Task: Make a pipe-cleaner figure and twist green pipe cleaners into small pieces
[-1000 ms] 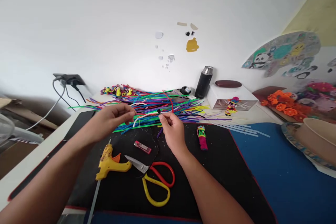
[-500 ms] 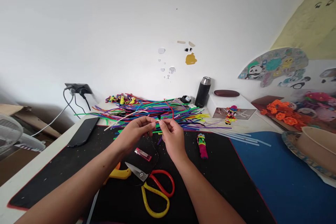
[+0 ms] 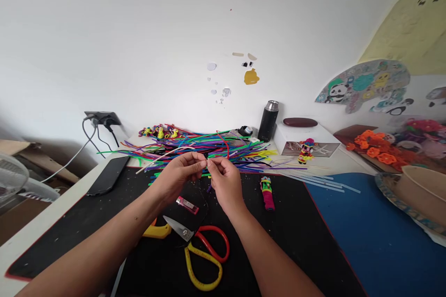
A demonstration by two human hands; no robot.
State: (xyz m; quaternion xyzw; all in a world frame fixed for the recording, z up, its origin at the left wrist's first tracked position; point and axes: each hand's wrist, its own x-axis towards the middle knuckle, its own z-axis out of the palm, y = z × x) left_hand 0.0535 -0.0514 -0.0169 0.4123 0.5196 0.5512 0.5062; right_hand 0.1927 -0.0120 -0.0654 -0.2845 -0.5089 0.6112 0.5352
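Observation:
My left hand (image 3: 183,171) and my right hand (image 3: 226,180) meet fingertip to fingertip above the black mat (image 3: 289,236). Both are closed in a pinch. Whatever lies between the fingertips is too small and too covered to name. Below them on the mat are a pink lighter (image 3: 188,205) and a pair of scissors (image 3: 187,235) with one red and one yellow handle. Directly behind the hands spreads a heap of coloured pipe cleaners (image 3: 244,151). To the right of my right hand lies a small pipe-cleaner figure (image 3: 267,193) with a magenta lower part.
A phone (image 3: 108,175) lies at the mat's left edge. A yellow-handled tool (image 3: 156,230) is partly under my left forearm. At the back stand a black flask (image 3: 268,121) and a white box (image 3: 310,137) with a small doll (image 3: 306,151) in front. A straw hat (image 3: 418,199) sits far right.
The fingertips have drawn closer together, and a small black bit that stuck up above them no longer shows clearly. The view has shifted slightly; the things on the mat stay put.

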